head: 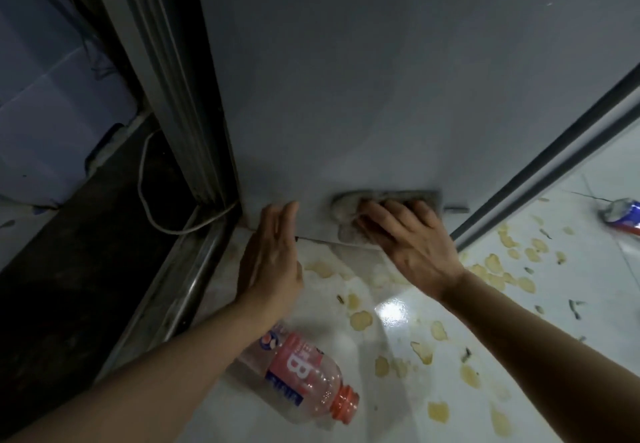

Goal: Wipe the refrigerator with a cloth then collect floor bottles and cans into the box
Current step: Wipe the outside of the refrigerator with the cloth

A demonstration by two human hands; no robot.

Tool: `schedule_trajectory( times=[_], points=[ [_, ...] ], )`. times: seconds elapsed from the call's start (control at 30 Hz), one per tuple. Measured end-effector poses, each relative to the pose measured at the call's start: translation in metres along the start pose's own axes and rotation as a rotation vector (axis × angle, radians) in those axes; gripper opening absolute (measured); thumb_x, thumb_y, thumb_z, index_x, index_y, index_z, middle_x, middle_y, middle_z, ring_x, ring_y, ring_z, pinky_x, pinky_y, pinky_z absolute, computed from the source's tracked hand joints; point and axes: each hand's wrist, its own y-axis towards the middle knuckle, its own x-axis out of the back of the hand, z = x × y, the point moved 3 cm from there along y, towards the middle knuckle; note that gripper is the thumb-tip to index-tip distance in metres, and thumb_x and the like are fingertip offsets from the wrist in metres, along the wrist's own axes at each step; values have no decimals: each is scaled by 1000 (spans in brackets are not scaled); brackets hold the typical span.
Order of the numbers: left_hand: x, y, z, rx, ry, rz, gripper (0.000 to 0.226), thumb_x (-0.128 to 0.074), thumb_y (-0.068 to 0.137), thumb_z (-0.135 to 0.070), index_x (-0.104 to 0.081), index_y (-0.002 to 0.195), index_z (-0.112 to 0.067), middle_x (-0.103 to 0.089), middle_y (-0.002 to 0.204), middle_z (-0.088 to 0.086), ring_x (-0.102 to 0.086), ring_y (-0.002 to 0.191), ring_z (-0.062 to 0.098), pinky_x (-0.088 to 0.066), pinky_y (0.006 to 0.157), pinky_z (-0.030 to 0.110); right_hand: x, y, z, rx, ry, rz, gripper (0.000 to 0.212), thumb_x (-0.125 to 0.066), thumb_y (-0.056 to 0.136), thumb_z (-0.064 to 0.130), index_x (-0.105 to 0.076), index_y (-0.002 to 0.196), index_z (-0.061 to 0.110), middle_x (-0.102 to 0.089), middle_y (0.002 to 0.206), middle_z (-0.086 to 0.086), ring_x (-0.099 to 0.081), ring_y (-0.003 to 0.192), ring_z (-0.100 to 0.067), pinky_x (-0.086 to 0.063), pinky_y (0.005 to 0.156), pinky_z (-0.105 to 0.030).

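Observation:
The grey refrigerator side (381, 79) fills the upper middle of the head view. My right hand (405, 234) presses a crumpled greyish cloth (346, 210) flat against its bottom edge. My left hand (273, 255) is open, fingers straight and together, held edge-on just left of the cloth near the fridge's lower corner. A clear plastic bottle (298, 380) with a pink label and red neck lies on its side on the white tiled floor below my left forearm. A crushed blue and red can (623, 215) lies on the floor at the far right edge.
Yellowish chip-like scraps (491, 269) and small dark bits litter the white floor (398, 356). A white cable (145, 179) loops in the dark gap left of the fridge. A metal threshold strip (180, 290) runs along that gap. No box is in view.

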Motion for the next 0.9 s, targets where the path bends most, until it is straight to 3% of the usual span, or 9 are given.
schedule_trajectory(
  times=[0.1, 0.2, 0.33, 0.4, 0.5, 0.63, 0.7, 0.83, 0.9],
  points=[
    [-7, 11, -18, -321, 220, 21, 85, -62, 59, 13, -40, 139, -4, -39, 145, 15, -45, 127, 34, -37, 102, 51, 0, -15, -15, -40, -2, -20, 48, -38, 92, 11, -46, 138, 21, -37, 140, -3, -39, 120, -25, -31, 97, -40],
    [-15, 17, -19, -428, 424, 99, 84, -55, 61, 8, -39, 141, -12, -29, 153, 4, -37, 135, 26, -29, 104, 57, -18, -26, 0, 106, -34, 226, 61, -51, 80, 15, -44, 139, 29, -38, 148, 6, -34, 133, -24, -27, 111, -38],
    [-18, 20, -10, -458, 549, 136, 79, -43, 67, 2, -34, 144, -13, -20, 157, 2, -27, 140, 23, -34, 100, 60, -47, -43, 26, 361, -110, 643, 82, -40, 90, 0, 11, 148, 28, 9, 160, 2, 10, 146, -19, 13, 113, -36],
    [-18, 19, -12, -487, 589, 131, 77, -46, 66, 1, -37, 142, -11, -24, 155, 5, -33, 138, 27, -33, 100, 60, -39, -41, 24, 356, -172, 577, 76, -39, 90, 2, -3, 150, 29, 0, 161, 3, 0, 147, -20, 4, 117, -38],
    [-19, 18, -21, -614, 644, 107, 68, -42, 70, 0, -46, 137, -10, -36, 150, 7, -44, 131, 31, -35, 98, 61, -12, -41, -5, 93, -72, 220, 58, -53, 80, 10, -51, 135, 28, -43, 146, 4, -37, 130, -27, -32, 107, -42],
    [-22, 27, -38, -776, 679, 89, 68, -23, 73, -1, -48, 135, -11, -41, 147, 4, -45, 131, 27, -35, 100, 58, -6, -60, -42, -114, 29, -63, 38, -41, 94, 13, -53, 129, 19, -42, 136, -4, -41, 115, -26, -33, 92, -42],
    [-24, 31, -43, -790, 702, 80, 65, -25, 75, -2, -48, 136, -11, -40, 148, 4, -46, 130, 27, -36, 101, 57, -21, -73, -37, -55, 55, 6, 36, -49, 89, 16, -60, 123, 23, -49, 135, 1, -42, 118, -23, -35, 95, -39],
    [-29, 29, -44, -828, 754, 72, 61, -32, 75, -2, -51, 133, -9, -43, 146, 5, -46, 129, 32, -36, 100, 58, -50, -99, -12, 73, 91, 441, 46, -84, 63, 27, -72, 107, 34, -58, 130, 15, -54, 121, -13, -50, 93, -29],
    [-29, 29, -49, -828, 729, 61, 62, -24, 76, -3, -54, 130, -9, -47, 143, 6, -49, 126, 31, -38, 99, 57, -45, -97, -17, 63, 121, 416, 40, -82, 66, 27, -74, 104, 31, -61, 127, 12, -58, 117, -13, -50, 92, -28]
  ],
)
